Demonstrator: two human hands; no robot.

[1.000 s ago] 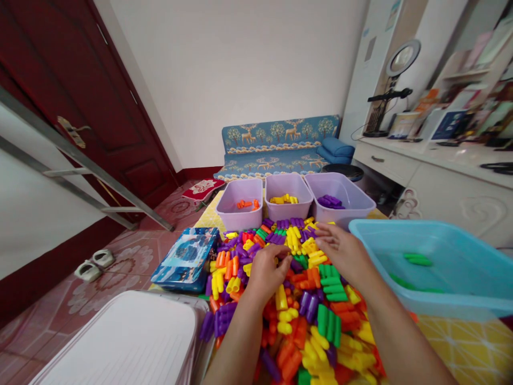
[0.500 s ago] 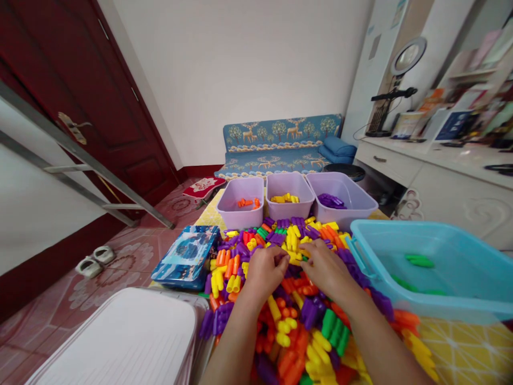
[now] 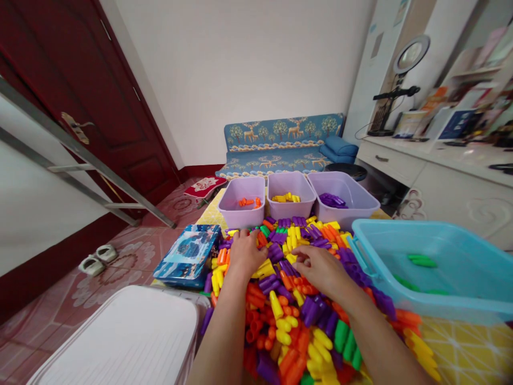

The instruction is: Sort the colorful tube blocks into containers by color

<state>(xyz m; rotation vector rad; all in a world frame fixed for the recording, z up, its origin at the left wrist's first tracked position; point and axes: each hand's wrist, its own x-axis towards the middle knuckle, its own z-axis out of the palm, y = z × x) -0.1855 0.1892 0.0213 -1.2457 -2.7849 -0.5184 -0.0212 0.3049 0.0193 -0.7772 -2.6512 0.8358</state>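
Purple blocks (image 3: 271, 284) show where the left hand (image 3: 246, 253) was before shifting leftward.

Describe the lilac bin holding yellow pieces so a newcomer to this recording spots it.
Start at the blue deer-patterned sofa. Nearer the camera stands a row of three: it is the middle lilac plastic bin, with yellow plastic pieces; the left bin holds orange pieces, the right bin purple pieces.

"What's on the yellow-patterned table (image 3: 467, 342)?"
"Colourful plastic pieces (image 3: 300, 342) heaped mid-table, three lilac bins (image 3: 292, 210) along the far edge, a blue tin (image 3: 189, 254) left, a turquoise basin (image 3: 449, 305) right."
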